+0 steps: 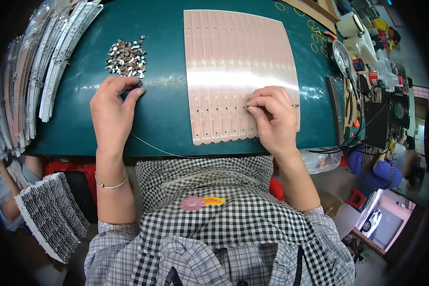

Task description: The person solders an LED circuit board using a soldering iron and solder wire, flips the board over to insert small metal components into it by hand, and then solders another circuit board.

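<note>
My left hand [113,107] is just below a pile of small shiny metal pieces [126,58] on the green tabletop. Its thumb and index finger pinch a small dark metal piece [139,84]. My right hand [275,117] is over a sheet of pale pink strips [238,43], joined side by side and dotted with small holes. Its thumb and index finger are pressed together at a row of holes; whatever is between them is too small to make out. A bright reflection crosses the middle of the sheet.
Bundled long strips [64,57] line the table's left side. Rubber bands [314,35], a white container [350,24], a metal strainer-like dish [341,55] and a dark bar [335,109] are at the right. A thin cord [157,150] trails over the front edge. A person [376,167] sits at right.
</note>
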Demonstrator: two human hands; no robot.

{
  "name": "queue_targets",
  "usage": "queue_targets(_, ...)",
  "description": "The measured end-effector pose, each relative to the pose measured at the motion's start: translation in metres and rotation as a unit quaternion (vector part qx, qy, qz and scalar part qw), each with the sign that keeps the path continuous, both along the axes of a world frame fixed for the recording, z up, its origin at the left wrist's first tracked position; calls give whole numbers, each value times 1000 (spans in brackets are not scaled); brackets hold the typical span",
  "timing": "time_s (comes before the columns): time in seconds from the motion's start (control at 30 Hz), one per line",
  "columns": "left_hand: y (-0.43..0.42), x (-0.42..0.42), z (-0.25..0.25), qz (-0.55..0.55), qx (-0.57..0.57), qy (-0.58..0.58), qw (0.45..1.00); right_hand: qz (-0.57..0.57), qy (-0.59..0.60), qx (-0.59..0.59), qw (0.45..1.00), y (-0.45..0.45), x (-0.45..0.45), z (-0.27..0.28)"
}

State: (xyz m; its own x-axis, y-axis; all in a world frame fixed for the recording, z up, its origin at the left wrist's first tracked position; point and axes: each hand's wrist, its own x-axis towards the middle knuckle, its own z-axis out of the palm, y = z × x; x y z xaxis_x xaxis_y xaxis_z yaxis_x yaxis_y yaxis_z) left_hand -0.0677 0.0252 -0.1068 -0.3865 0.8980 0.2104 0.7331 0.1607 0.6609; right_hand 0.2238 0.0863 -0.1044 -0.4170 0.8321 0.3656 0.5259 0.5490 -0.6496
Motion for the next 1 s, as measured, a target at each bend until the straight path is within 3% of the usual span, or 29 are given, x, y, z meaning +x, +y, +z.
queue_targets(0.5,3,6,-16,-22,86,34,995,32,-82,69,994,4,-12,3)
queue_targets(0.6,2,11,-12,-4,61,-6,998,34,-105,70,991,4,-15,2)
queue_targets(0.67,-1,16,-11,20,50,-192,980,28,-112,62,991,2,-14,1)
queue_targets(0.7,-4,20,-5,19,51,-191,980,25,-121,64,990,2,-14,2)
queue_targets(0.77,-10,30,12,-17,31,-414,910,24,-126,72,989,4,-15,3)
queue_targets(0.8,-12,32,15,-16,34,-411,911,25,-126,71,989,3,-13,3)
queue_targets(0.87,-17,34,20,-77,-17,-607,791,29,-119,73,990,2,-13,7)
queue_targets(0.93,-21,40,15,-104,-37,-684,721,5,-78,2,997,0,-16,17)
queue_targets(1.0,-23,47,12,-120,-51,-756,641,14,-61,7,998,-3,-20,28)
